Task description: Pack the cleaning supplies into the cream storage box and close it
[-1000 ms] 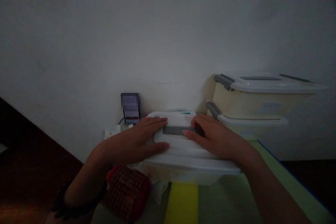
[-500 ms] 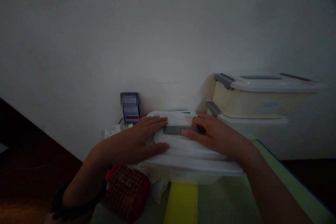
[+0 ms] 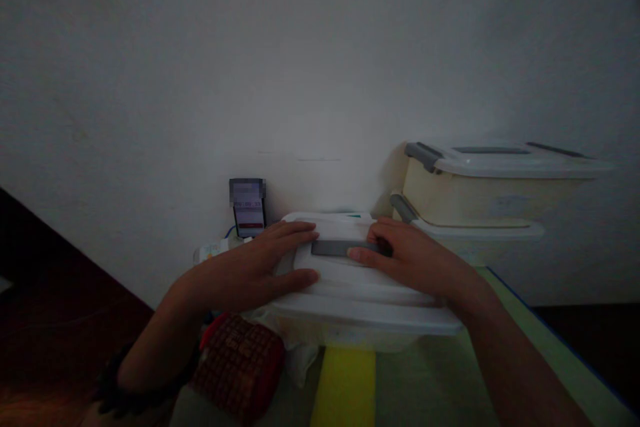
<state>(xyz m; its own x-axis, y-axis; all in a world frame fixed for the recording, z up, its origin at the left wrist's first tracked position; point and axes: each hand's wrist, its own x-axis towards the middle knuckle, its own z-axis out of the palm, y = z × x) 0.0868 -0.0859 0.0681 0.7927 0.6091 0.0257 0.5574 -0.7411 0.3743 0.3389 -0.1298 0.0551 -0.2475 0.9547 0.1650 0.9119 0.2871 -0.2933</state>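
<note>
White plastic, smooth and a little glossy: the lid [image 3: 360, 280] of a low storage box [image 3: 350, 335] takes both hands. The box sits at the far edge of the striped mat [image 3: 345, 387], close to the wall. It lies between a phone [image 3: 249, 208] propped upright to its left and two stacked cream tubs [image 3: 480, 193] just beside it on the right.

The left hand [image 3: 250, 270] lies flat over the lid's left end, fingers stretched out and grasping nothing, thumb along the near rim. The right hand [image 3: 415, 257] is spread flat too, with its fingertips resting on the grey handle strip [image 3: 333, 248] set into the lid's top.

Several things could go wrong from here:

- **Uneven seating:** Open palms on slick plastic give little purchase. If one hand bears down harder, the lid may seat on one side and ride up on the other.
- **Trapped material:** Something pale and crumpled [image 3: 300, 360], cloth or bag, pokes out below the box's near-left corner. It could be caught under the rim or base and leave the box rocking.
- **Sideways slip:** The left hand could brush the leaning phone and tip it over. It could also push the box against the small bottle [image 3: 210, 251] lying by the wall.
- **Crowded corner:** A red woven pouch [image 3: 237, 363] crowds the near-left corner, leaving scant room to shift the box that way.
- **Poor light:** The scene is dim, so a badly seated edge would be hard to spot.
</note>
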